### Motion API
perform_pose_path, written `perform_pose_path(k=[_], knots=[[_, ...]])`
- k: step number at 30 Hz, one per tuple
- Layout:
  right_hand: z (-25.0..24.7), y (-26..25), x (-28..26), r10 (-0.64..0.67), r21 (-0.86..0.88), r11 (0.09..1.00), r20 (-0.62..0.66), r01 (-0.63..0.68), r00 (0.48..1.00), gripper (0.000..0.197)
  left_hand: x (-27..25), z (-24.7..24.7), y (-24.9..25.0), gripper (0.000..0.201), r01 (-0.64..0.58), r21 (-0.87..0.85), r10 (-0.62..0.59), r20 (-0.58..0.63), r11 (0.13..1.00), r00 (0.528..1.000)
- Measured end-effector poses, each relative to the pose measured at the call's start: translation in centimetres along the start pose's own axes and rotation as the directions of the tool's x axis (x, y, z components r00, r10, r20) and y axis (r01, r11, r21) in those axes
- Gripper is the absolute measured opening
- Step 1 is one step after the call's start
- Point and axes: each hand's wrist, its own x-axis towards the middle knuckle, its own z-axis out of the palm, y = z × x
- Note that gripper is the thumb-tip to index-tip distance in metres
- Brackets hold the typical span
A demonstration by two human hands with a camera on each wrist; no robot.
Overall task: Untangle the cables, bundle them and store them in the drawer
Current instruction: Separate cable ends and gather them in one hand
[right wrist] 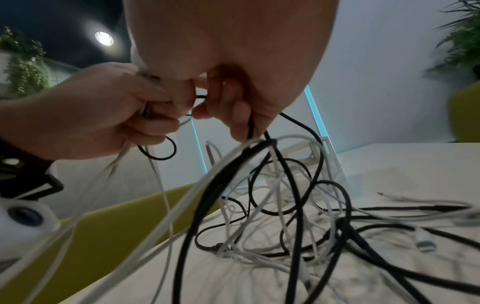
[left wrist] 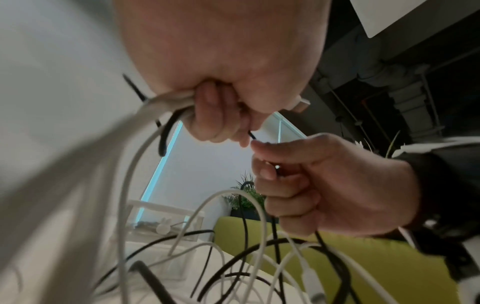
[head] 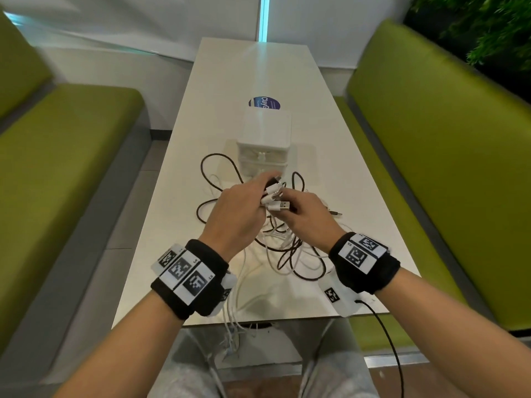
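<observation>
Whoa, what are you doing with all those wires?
A person is sorting out a messy pile of black and white cables on a white table. The left hand holds a bunch of plug ends gathered together, and the right hand grips a black cable right beside it. Most of the cables lie in a tangle on the table below the hands. The small white drawer box behind them looks closed, so nothing is put away yet.

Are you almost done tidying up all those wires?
Not nearly. Done: some plug ends are gathered in the left hand. In hand: the right hand pinches a black cable out of the tangle. Left: the black and white cables lie knotted on the table, nothing bundled, and the drawer box looks closed.
</observation>
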Motion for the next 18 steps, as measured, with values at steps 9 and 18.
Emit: perform_pose_path(k=[9, 18], knots=[[-0.5, 2.3, -1.6, 0.132, 0.074, 0.988, 0.008, -0.132, 0.991, 0.053, 2.7, -5.4, -3.2, 0.023, 0.134, -0.545, -0.391, -0.388, 0.828, 0.835], [0.7, 1.2, -0.6, 0.082, -0.009, 0.997, 0.041, -0.082, 0.996, 0.045, -0.4, -0.5, 0.6, 0.065, -0.071, 0.019, 0.070, 0.086, 0.997, 0.994]])
